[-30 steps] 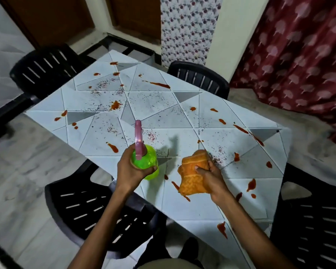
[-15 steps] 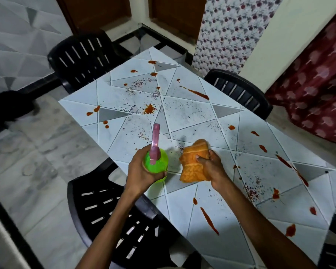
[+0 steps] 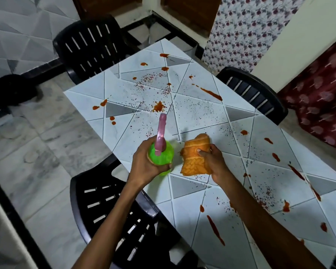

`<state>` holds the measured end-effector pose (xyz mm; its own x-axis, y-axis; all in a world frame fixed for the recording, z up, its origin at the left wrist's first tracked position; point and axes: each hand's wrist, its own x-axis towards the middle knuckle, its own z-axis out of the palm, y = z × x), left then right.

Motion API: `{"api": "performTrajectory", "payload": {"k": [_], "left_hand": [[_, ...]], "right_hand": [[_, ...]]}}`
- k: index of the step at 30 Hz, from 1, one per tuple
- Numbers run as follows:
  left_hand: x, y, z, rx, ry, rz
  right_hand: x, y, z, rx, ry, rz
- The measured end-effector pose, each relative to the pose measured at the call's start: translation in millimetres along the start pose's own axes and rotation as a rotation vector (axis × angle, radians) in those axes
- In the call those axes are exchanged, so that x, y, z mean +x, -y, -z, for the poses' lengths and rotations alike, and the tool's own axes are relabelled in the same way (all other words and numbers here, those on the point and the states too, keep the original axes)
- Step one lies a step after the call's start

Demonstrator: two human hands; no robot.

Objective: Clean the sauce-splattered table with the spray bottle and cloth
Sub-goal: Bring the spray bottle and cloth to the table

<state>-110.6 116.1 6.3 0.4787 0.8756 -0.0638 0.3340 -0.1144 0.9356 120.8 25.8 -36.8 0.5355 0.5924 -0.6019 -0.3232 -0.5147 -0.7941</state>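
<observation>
The table [image 3: 198,113] has a pale top with a grey triangle pattern, splattered with red-orange sauce blots [image 3: 159,106] and dark specks. My left hand [image 3: 145,166] grips a green spray bottle [image 3: 162,157] with a pink nozzle pointing toward the far end, held over the table's near left edge. My right hand [image 3: 211,162] holds a crumpled orange cloth [image 3: 195,155] just right of the bottle, above or on the tabletop. A long sauce streak [image 3: 215,230] lies near my right forearm.
Black plastic chairs stand around the table: one under my left arm [image 3: 113,206], one at the far left corner [image 3: 89,45], one at the far right side [image 3: 254,92]. A dark red curtain [image 3: 318,98] hangs at right. The floor is marble.
The view has swung left and closer to the table's far end. Both hands keep their hold on the bottle and cloth, now nearer together over the left part of the table.
</observation>
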Motion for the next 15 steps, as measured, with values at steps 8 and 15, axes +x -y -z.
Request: {"api": "performTrajectory", "payload": {"k": [8,15], "left_hand": [[70,-6,13,-0.011,-0.048,-0.041],[138,-17,24,-0.024,-0.072,-0.037]], "right_hand": [[11,7,3,0.046,-0.001,-0.001],[19,10,5,0.018,-0.049,-0.005]]}}
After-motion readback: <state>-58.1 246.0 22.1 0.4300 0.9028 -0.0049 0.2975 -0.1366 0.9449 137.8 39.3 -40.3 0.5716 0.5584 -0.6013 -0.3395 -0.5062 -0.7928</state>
